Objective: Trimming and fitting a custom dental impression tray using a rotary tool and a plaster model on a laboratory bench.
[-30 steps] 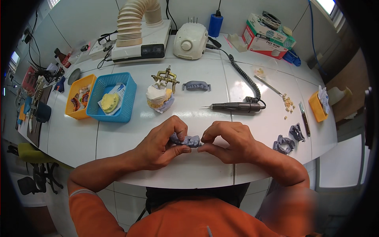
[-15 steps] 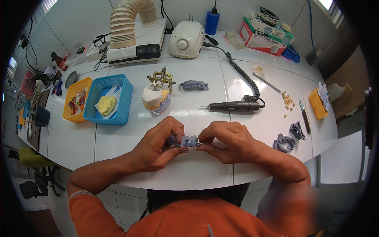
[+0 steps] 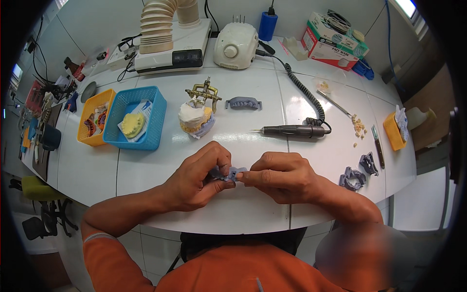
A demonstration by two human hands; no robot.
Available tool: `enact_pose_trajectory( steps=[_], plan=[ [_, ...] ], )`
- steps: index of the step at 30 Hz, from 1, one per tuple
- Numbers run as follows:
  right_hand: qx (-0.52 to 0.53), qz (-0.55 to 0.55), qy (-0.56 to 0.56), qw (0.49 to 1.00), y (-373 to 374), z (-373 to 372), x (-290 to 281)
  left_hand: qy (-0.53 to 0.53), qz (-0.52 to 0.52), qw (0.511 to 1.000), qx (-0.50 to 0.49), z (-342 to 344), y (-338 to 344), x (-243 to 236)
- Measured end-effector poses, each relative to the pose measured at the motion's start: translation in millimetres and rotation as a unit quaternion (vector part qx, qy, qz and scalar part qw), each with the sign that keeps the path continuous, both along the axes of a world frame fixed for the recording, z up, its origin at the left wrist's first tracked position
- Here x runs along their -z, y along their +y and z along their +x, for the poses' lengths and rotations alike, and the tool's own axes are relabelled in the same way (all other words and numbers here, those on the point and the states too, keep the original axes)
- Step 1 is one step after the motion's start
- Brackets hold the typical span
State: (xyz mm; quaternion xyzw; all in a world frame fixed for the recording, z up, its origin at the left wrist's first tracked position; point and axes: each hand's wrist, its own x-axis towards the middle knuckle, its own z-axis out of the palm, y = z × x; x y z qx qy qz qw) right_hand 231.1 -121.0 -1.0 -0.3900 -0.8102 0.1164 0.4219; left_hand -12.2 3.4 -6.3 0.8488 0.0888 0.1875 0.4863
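Observation:
Both hands meet over the near part of a white tiled worktable (image 3: 146, 170). Between their fingertips is a small grey-blue dental model piece (image 3: 230, 173). My left hand (image 3: 197, 177) pinches its left end with thumb and fingers. The right end is pinched by my right hand (image 3: 282, 176). The fingers hide most of the piece. Just beyond the hands lies a grey rotary handpiece (image 3: 292, 130) on a coiled cable. A plaster cast in a brass articulator (image 3: 197, 114) stands further back.
A blue basket (image 3: 134, 119) and an orange tray (image 3: 95, 117) sit at left. Another grey arch model (image 3: 243, 102) lies mid-table. More grey model parts (image 3: 357, 173) lie at right near the edge. A suction unit (image 3: 168, 44), a white motor box (image 3: 237, 45) and a carton (image 3: 333, 36) line the back.
The hands stay together on the small grey piece with only slight finger shifts. The view has shifted a little; nothing on the table has moved.

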Motion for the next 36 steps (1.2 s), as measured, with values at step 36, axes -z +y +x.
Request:
enact_pose_trajectory(
  steps=[36],
  plan=[
    [0.024, -0.032, 0.014, 0.999, -1, 2, -2, -0.020, -0.015, 1.000, -0.018, -1, 3, 4]
  ],
)
